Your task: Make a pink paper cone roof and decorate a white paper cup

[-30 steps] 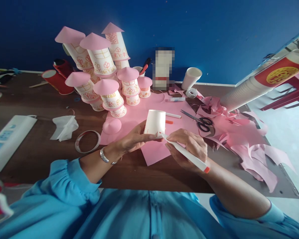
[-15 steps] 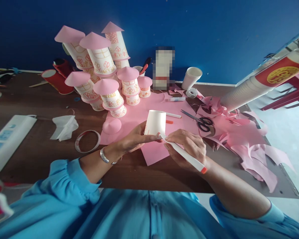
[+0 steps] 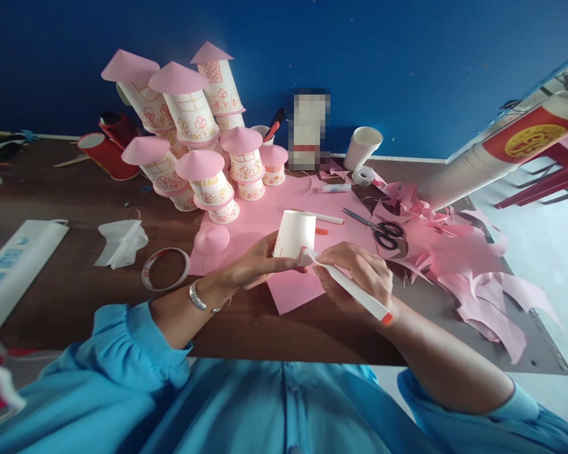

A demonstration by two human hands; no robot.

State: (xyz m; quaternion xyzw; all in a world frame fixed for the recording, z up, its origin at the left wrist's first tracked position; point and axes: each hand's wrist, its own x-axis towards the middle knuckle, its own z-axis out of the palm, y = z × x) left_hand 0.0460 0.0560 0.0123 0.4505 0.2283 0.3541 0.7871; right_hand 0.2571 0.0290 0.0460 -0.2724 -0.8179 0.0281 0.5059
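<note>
My left hand is closed around the lower part of a white paper cup, which is held upside down. A few red marks show near the cup's wide rim. My right hand grips a white marker pen with an orange-red end, its tip at the cup's lower right side. Under both hands lies a pink paper sheet. Beyond the cup a second white marker and its orange-red cap rest on the sheet.
Decorated cup towers with pink cone roofs stand back left. Scissors and pink paper scraps lie right, below a long stack of cups. A tape roll, a crumpled white sheet and a pink cone sit left.
The marker's tip has shifted slightly on the cup, and a red curved line shows there. The left hand keeps its hold on the cup almost unmoved.
</note>
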